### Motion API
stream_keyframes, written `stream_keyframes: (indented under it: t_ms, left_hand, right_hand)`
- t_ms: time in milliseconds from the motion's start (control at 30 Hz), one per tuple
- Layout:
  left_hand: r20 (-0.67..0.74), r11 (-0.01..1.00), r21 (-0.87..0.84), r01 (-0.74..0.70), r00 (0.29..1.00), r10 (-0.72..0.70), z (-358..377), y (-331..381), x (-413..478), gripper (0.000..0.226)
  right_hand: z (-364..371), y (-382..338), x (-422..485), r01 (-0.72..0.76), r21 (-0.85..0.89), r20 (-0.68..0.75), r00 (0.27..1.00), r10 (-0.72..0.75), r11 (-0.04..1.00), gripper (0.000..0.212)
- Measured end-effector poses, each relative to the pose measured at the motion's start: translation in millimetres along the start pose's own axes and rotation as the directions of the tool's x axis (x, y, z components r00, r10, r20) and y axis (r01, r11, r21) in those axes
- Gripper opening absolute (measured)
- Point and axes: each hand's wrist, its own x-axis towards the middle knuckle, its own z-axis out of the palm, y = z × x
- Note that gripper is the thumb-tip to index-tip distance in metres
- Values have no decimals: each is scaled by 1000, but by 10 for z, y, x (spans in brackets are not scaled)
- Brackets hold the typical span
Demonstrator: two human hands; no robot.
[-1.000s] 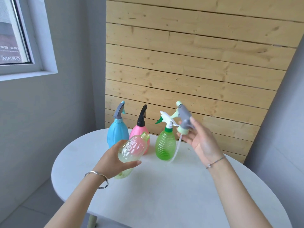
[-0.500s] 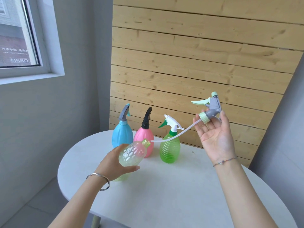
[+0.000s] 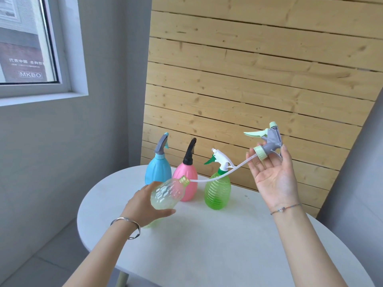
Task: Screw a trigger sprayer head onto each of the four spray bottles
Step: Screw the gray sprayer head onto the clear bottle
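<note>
- Wood wall [image 3: 259,69] of horizontal slats at back; grey wall and window [image 3: 27,42] at left.
- White table [image 3: 217,245], rounded edge, fills lower middle; three capped bottles stand in a row at its far side.
- Blue bottle [image 3: 158,172], leftmost, upright, grey sprayer on.
- Pink bottle [image 3: 187,179], just right of blue, upright, black sprayer on; partly behind the clear bottle.
- Green bottle [image 3: 217,192], right of pink, upright, white sprayer with green trigger on.
- Clear bottle [image 3: 166,195], pale yellow-green, no sprayer on; held tilted above table, neck pointing up-right toward pink bottle, open threaded mouth at pink bottle's shoulder in view.
- Left hand [image 3: 145,206] wrapped round clear bottle's lower body, thumb underneath, fingers closed on it; silver bangle [image 3: 129,226] on wrist.
- Right hand [image 3: 273,179] raised at right, palm toward camera, fingers mostly spread; fingertips pinch sprayer collar. Thin bracelet [image 3: 286,208] on wrist.
- Sprayer [image 3: 269,141], grey body, pale green trigger and collar, held sideways above right hand, trigger pointing left, well apart from clear bottle.
- Tube [image 3: 223,174], translucent, runs from sprayer collar down-left, across front of green bottle's neck, tip at clear bottle's mouth; cannot tell whether tip is inside.
</note>
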Motion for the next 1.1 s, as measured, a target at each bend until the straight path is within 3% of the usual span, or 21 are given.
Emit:
stream_keyframes:
  t_ms: [200,300,433,500,633,767,833,933,1000,1100]
  left_hand:
    - [45,993,-57,-101,994,104,27,165,-71,78]
    - [54,975,-171,-139,987,151,60,319,-135,75]
    - [87,952,-262,-156,979,185,150,428,-174,73]
    - [127,950,-284,-131,977,173,208,443,-186,72]
    - [198,950,-296,-101,966,164,272,389,-189,72]
    - [232,928,-368,-60,960,154,206,392,-162,63]
    - [194,860,-508,-44,967,164,122,460,-138,62]
    - [83,665,-747,-9,991,107,-7,586,-97,63]
    - [15,557,-830,-31,997,77,-71,610,-33,51]
    - [1,343,-939,-7,1000,23,-113,571,54,56]
  right_hand:
    - [21,148,-18,-77,-32,13,997,77,997,35]
    - [70,352,-83,-134,-188,84,985,152,973,29]
    - [147,569,-196,-99,-579,185,951,248,809,33]
    - [169,585,-227,-66,-691,202,939,279,720,40]
    - [182,635,-226,-23,-816,203,925,322,578,36]
    - [201,688,-233,-22,-832,207,915,346,554,31]
    - [226,726,-253,-35,-810,224,904,364,586,30]
    - [259,811,-277,-70,-758,242,893,379,648,38]
    - [299,893,-298,-89,-743,256,878,405,663,40]
    - [337,1000,-299,-81,-758,233,893,385,647,33]
